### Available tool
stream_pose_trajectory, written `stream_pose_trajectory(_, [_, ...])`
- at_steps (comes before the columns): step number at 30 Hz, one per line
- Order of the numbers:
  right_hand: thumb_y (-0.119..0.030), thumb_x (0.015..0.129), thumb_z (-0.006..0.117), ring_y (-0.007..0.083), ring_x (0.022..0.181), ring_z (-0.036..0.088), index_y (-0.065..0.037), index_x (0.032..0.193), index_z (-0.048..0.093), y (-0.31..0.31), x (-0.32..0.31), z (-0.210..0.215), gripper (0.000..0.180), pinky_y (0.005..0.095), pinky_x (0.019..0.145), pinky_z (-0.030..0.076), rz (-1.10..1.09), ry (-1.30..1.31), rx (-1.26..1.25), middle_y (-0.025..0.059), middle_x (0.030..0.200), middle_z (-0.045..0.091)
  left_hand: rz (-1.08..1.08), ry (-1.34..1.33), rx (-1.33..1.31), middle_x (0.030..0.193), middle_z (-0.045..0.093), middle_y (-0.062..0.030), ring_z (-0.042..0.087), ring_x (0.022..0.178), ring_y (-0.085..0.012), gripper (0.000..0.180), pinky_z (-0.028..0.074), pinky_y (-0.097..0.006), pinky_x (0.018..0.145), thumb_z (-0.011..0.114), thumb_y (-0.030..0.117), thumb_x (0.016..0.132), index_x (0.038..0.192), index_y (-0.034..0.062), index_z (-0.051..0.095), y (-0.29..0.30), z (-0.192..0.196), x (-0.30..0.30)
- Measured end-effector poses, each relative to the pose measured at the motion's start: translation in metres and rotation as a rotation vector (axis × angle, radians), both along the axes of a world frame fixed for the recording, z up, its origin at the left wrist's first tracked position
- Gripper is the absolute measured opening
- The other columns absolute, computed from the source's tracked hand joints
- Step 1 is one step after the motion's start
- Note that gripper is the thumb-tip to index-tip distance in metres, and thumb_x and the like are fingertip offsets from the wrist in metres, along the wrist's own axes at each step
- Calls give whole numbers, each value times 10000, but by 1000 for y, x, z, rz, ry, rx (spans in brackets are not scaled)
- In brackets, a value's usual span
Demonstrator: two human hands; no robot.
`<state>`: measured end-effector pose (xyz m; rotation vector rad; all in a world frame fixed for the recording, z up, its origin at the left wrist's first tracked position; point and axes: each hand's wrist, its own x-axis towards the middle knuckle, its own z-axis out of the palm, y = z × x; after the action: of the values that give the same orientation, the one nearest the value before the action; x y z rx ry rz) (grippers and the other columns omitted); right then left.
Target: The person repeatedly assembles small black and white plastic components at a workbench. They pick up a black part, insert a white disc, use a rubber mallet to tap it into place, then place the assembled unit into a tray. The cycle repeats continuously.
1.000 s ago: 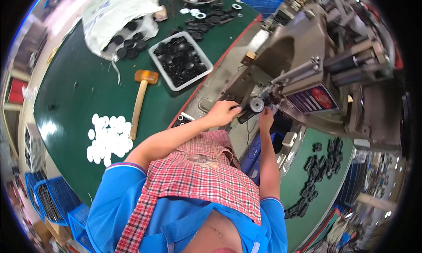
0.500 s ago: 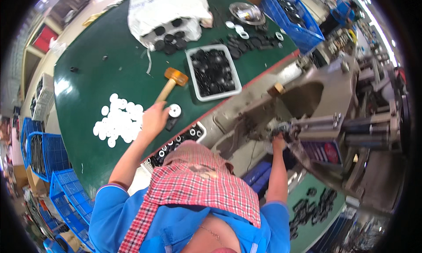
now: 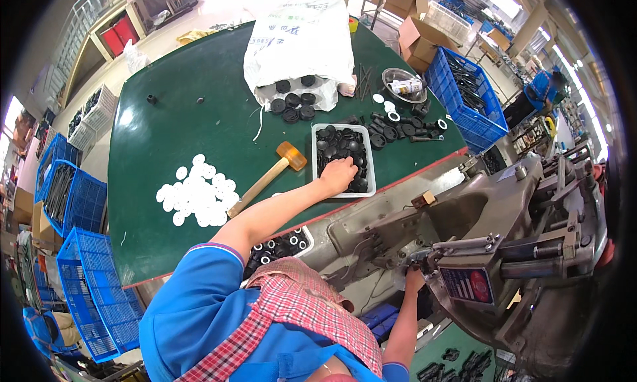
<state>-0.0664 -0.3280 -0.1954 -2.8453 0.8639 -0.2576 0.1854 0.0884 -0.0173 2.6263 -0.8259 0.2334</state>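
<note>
Left hand (image 3: 338, 174) closes loosely over black rubber parts (image 3: 342, 150) in the white tray (image 3: 367, 186) at twelve o'clock; right hand (image 3: 413, 280), grip unclear, touches the press (image 3: 504, 249) at three. Risk: fingers pinched by tooling

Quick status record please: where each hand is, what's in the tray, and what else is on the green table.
left hand: reaching into the white tray, on the black round parts; whether it grips one cannot be told
right hand: low at the grey press machine, fingers hidden
mallet: lying left of the tray
white discs: loose pile left of the mallet
white sack: behind the tray, black parts spilling out
blue crate: at the table's right end
</note>
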Motion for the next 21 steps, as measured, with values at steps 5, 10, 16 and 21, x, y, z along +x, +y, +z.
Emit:
stream_pose_trajectory(5, [-501,922,515,403,884,664,-15,1031,662,-2,-9,3,520,502,780,506,21,65,46,206,954,684,68,-29,-43,959,561,-141,592,952,-335,274,512,-434,783,717,166,789,992,58,568,7,-1,-6])
stream_pose_trajectory(10, [-542,915,502,401,885,663,-2,970,685,-10,-15,1,572,499,792,494,26,87,106,217,911,696,111,20,-169,932,602,-132,624,907,-338,275,516,-449,770,707,172,807,1012,67,556,14,8,-13])
stream_pose_trajectory(16, [-596,863,524,378,888,662,-44,862,712,-41,-6,-18,582,475,814,483,-56,235,196,196,928,704,190,2,-311,927,617,-126,644,843,-351,135,526,-468,724,656,164,849,949,74,668,28,6,-15])
stream_pose_trajectory(21, [-498,894,587,251,778,649,-31,915,707,-63,-32,-49,483,359,736,495,33,-159,472,118,824,691,246,107,-594,927,594,-132,648,778,-309,118,519,-429,675,636,148,878,931,42,643,18,13,-19])
